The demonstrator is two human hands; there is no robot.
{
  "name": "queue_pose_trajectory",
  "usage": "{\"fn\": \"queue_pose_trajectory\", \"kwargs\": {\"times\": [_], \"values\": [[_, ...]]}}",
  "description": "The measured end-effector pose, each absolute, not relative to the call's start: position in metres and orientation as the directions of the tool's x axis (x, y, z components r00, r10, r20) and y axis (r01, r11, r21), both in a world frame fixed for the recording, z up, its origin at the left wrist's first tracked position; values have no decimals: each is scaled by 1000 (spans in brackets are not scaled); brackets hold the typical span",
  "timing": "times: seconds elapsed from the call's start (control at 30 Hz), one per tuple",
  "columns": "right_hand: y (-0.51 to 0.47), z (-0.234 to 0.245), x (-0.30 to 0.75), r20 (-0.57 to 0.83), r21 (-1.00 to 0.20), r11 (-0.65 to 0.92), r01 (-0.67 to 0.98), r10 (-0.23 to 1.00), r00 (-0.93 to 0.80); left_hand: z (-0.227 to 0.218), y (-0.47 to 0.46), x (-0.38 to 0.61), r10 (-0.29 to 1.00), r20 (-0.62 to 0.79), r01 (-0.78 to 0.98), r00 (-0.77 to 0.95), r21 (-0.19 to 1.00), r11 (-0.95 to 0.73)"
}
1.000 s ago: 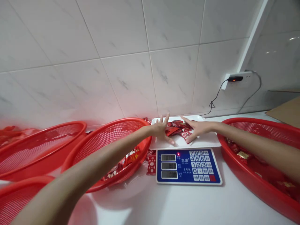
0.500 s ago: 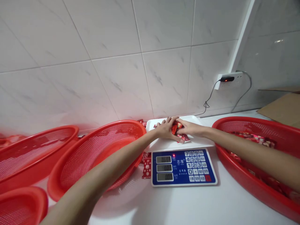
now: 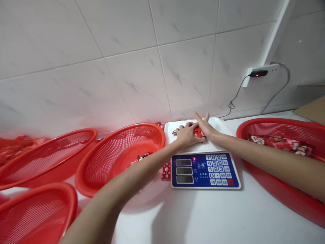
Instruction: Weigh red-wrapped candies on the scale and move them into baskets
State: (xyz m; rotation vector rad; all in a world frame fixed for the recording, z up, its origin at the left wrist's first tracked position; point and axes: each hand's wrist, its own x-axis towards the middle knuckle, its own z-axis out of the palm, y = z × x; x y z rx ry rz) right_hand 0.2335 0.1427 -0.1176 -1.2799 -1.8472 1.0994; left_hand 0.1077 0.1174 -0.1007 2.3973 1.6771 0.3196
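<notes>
Both my hands meet over the white pan (image 3: 218, 126) of a blue-faced electronic scale (image 3: 205, 169). My left hand (image 3: 186, 135) is curled round a bunch of red candy packets (image 3: 197, 132) on the pan. My right hand (image 3: 204, 126) presses against the same bunch from the right, fingers stretched out and pointing up-left. Most of the packets are hidden between the two hands. One packet (image 3: 174, 132) peeks out at the pan's left side.
A red mesh basket (image 3: 119, 154) with a few packets stands left of the scale, two more red baskets (image 3: 48, 152) further left. Another red basket (image 3: 281, 149) with packets sits right. A packet (image 3: 166, 173) lies beside the scale. A wall socket (image 3: 261, 74) with a cable is behind.
The spread packets on the pan have been gathered into one bunch between my hands. My left hand went from open fingers to curled round the pile; the right hand's fingers lifted.
</notes>
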Motion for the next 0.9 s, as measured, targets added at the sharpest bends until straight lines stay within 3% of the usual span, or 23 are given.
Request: {"fn": "queue_pose_trajectory", "kwargs": {"times": [0.2, 0.47, 0.6, 0.67, 0.77, 0.9], "values": [[130, -108, 254, 64, -922, 145, 359, 972, -228, -101, 116, 103, 941, 145, 857, 306, 388, -339], [61, -65, 341, 171, -948, 141, 284, 982, 84, -97, 149, 82, 906, 276, 620, 322, 661, -422], [30, -64, 373, 49, -935, -30, 352, 976, 213, -65, 151, 63, 924, 293, 529, 246, 758, -381], [24, -66, 380, 37, -896, -54, 441, 980, 196, -46, 147, 42, 926, 313, 522, 209, 765, -376], [28, -70, 381, 104, -805, 42, 592, 992, 71, -22, 138, -7, 936, 326, 605, 133, 722, -337], [55, -74, 366, 154, -505, 244, 828, 969, -192, -21, 124, -89, 986, 160, 826, 36, 551, -120]]}}
